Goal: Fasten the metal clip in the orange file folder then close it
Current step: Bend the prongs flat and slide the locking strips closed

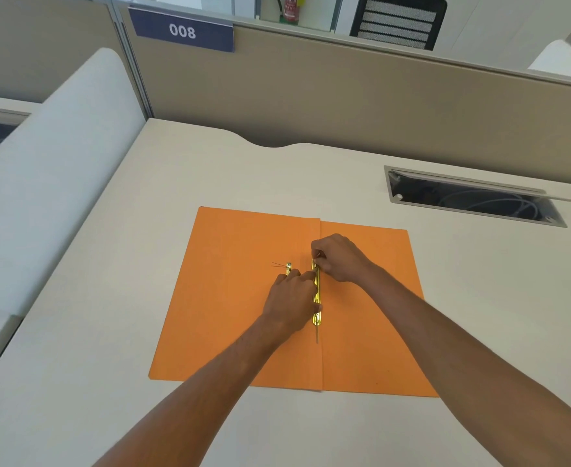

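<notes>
An orange file folder (230, 315) lies open and flat on the desk in front of me. A gold metal clip bar (317, 306) runs along its centre fold. A thin prong sticks out below the bar's near end. My left hand (291, 301) rests on the bar's left side, forefinger stretched across it. My right hand (339, 259) pinches the prong at the bar's far end. A second gold metal piece (288, 267) lies just left of the fold, mostly hidden under my left fingers.
The cream desk (210, 170) is bounded by beige partition walls (344, 96) at the back and a padded panel on the left. An open cable tray slot (473, 197) with wires sits in the desk at the back right.
</notes>
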`<state>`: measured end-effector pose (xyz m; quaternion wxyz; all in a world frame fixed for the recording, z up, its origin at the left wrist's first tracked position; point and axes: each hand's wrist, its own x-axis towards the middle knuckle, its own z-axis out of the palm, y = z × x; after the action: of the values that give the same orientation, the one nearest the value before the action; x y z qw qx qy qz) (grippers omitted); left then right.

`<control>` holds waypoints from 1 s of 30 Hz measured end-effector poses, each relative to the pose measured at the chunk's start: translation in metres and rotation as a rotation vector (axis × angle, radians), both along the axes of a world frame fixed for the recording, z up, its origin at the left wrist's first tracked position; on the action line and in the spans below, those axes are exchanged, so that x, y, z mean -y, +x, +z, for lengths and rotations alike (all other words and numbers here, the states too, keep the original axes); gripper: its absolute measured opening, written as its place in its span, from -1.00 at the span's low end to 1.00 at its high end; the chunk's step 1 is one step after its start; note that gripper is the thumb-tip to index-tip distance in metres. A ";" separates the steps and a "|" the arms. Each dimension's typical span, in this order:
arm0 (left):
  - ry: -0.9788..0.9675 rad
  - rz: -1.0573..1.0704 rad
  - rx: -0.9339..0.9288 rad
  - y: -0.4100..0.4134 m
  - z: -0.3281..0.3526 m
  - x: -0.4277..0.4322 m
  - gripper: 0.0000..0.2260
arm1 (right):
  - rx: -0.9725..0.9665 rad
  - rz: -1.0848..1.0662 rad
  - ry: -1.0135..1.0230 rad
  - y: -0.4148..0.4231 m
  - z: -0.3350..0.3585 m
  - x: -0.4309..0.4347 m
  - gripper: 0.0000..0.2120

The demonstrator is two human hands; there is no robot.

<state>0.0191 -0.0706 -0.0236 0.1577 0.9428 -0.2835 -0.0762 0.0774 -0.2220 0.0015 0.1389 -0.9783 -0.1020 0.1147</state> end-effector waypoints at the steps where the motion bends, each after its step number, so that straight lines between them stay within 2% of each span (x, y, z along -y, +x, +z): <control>1: 0.004 -0.001 0.000 0.000 0.000 0.000 -0.68 | -0.018 -0.006 -0.006 0.002 0.000 -0.001 -0.90; 4: 0.007 -0.005 -0.001 0.001 0.000 0.000 -0.68 | -0.072 -0.068 0.024 0.010 0.001 -0.002 -0.93; 11: 0.012 -0.015 0.010 0.000 0.000 -0.001 -0.69 | -0.358 -0.381 0.357 0.023 0.011 0.001 -0.95; 21: -0.012 0.014 -0.020 0.000 -0.003 0.000 -0.73 | -0.465 -0.795 0.623 0.018 0.002 0.000 -0.95; 24: -0.015 0.024 -0.029 0.001 -0.003 0.000 -0.75 | -0.372 -0.803 0.705 0.008 0.000 0.003 -0.92; 26: -0.006 0.019 -0.030 0.001 -0.003 0.000 -0.75 | -0.179 -0.778 0.720 -0.007 -0.003 0.010 -0.93; 28: -0.019 0.028 -0.043 0.001 -0.004 0.000 -0.73 | 0.067 -0.689 0.580 -0.032 -0.006 0.022 -0.89; 30: -0.037 0.039 -0.064 0.001 -0.004 -0.001 -0.73 | 0.224 -0.603 0.420 -0.066 -0.014 0.037 -0.83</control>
<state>0.0199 -0.0699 -0.0275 0.1856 0.9422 -0.2611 -0.0978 0.0111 -0.2588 -0.0129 0.3519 -0.9211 0.1544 -0.0624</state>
